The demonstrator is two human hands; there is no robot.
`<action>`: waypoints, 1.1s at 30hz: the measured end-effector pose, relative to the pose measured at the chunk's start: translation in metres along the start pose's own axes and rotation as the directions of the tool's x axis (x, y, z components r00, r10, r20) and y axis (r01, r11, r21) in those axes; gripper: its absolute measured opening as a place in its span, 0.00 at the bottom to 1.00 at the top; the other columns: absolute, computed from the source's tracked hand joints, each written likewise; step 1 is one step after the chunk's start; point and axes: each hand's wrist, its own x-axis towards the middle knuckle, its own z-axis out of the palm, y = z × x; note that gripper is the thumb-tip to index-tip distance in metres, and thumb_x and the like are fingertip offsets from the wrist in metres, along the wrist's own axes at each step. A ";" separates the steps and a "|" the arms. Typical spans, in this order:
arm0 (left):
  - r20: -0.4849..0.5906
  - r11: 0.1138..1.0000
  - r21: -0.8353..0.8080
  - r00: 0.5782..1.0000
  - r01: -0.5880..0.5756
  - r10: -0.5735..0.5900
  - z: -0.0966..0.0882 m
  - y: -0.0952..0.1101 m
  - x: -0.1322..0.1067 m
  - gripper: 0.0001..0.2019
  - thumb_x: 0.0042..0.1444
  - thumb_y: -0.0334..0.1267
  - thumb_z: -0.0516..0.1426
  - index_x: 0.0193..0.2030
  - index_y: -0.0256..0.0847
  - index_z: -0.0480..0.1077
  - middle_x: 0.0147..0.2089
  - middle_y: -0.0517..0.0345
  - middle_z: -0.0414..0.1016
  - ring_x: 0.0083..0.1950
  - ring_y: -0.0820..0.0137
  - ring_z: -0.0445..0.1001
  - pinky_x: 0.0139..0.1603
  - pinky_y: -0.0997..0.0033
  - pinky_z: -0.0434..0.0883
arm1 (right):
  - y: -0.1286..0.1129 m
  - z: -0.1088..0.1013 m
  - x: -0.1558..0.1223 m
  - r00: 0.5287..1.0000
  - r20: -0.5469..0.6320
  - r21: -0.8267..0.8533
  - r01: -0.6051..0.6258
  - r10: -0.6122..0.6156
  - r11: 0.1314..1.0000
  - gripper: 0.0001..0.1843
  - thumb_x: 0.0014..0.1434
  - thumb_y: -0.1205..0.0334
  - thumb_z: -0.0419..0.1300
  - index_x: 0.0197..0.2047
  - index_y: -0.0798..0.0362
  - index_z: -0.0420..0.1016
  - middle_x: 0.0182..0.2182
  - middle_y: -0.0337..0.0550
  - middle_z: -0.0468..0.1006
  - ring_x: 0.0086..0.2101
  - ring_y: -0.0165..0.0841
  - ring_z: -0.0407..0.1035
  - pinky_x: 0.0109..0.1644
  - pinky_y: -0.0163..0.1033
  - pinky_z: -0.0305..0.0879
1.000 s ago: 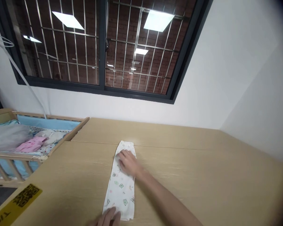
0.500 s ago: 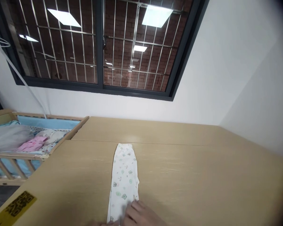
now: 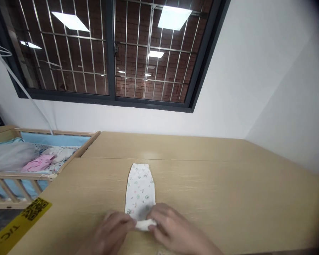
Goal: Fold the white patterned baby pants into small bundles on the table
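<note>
A pair of white baby pants (image 3: 140,187) with a small green and grey print lies lengthwise on the wooden tabletop (image 3: 215,198). The near end is turned over into a thick fold or roll. My left hand (image 3: 110,230) pinches the left end of this fold, its fingers closed and slightly blurred. On the right end, my right hand (image 3: 172,226) grips the cloth between thumb and fingers. The far end of the pants lies flat, pointing away from me.
A wooden crib (image 3: 77,152) with blue lining stands at the left, holding a pink cloth (image 3: 39,163) and white bedding. A yellow tape strip (image 3: 18,226) with a printed code is at the front left. A barred window (image 3: 111,95) is set in the wall behind.
The near end of the pants has been turned up, so the flat part is shorter. Both hands have moved away from me; the left has come fully into view.
</note>
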 end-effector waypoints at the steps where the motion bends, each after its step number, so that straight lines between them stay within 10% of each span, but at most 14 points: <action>1: 0.002 0.999 -0.037 0.999 0.037 -0.037 -0.006 -0.008 0.011 0.18 0.67 0.27 0.51 0.58 0.49 0.68 0.50 0.58 0.77 0.49 0.73 0.75 0.50 0.76 0.73 | 0.003 -0.007 0.005 0.999 -0.026 0.030 -0.033 0.033 0.999 0.09 0.69 0.62 0.54 0.48 0.50 0.74 0.43 0.44 0.77 0.46 0.37 0.70 0.51 0.41 0.66; 7: -0.053 0.984 -0.080 0.985 0.158 -0.163 -0.010 -0.059 0.080 0.12 0.70 0.34 0.50 0.53 0.47 0.72 0.45 0.59 0.77 0.48 0.70 0.74 0.50 0.71 0.71 | 0.040 -0.033 0.051 0.965 -0.238 0.190 -0.068 0.113 0.979 0.14 0.71 0.55 0.52 0.52 0.53 0.73 0.47 0.49 0.76 0.45 0.38 0.69 0.48 0.41 0.65; 13: 0.068 0.883 -0.077 0.887 0.462 -0.458 0.010 -0.113 0.135 0.12 0.69 0.37 0.48 0.47 0.43 0.72 0.51 0.55 0.75 0.55 0.65 0.71 0.58 0.66 0.67 | 0.105 -0.019 0.115 0.892 -0.390 0.278 -0.121 0.227 0.953 0.14 0.66 0.56 0.55 0.49 0.55 0.73 0.38 0.45 0.77 0.35 0.35 0.69 0.40 0.39 0.64; 22: 0.069 0.810 0.058 0.807 0.583 -0.586 0.070 -0.166 0.155 0.09 0.64 0.28 0.52 0.45 0.37 0.73 0.48 0.49 0.78 0.52 0.64 0.74 0.53 0.68 0.65 | 0.183 0.024 0.171 0.825 -0.378 0.365 -0.285 0.420 0.887 0.10 0.59 0.64 0.57 0.42 0.57 0.76 0.32 0.41 0.76 0.31 0.32 0.67 0.36 0.35 0.63; 27: 0.026 0.787 0.165 0.795 0.594 -0.605 0.069 -0.155 0.152 0.12 0.65 0.30 0.52 0.52 0.35 0.72 0.53 0.44 0.74 0.56 0.59 0.71 0.56 0.63 0.65 | 0.184 0.027 0.172 0.835 -0.356 0.334 -0.306 0.420 0.891 0.11 0.60 0.65 0.58 0.45 0.59 0.77 0.35 0.45 0.76 0.34 0.35 0.70 0.42 0.38 0.67; 33: 0.054 0.850 0.245 0.868 0.467 -0.493 0.060 -0.077 0.118 0.14 0.69 0.39 0.48 0.52 0.39 0.71 0.54 0.47 0.72 0.56 0.58 0.69 0.57 0.57 0.66 | 0.145 0.015 0.155 0.830 -0.507 0.077 -0.224 0.231 0.972 0.23 0.69 0.60 0.51 0.64 0.58 0.64 0.59 0.57 0.69 0.58 0.40 0.65 0.64 0.44 0.59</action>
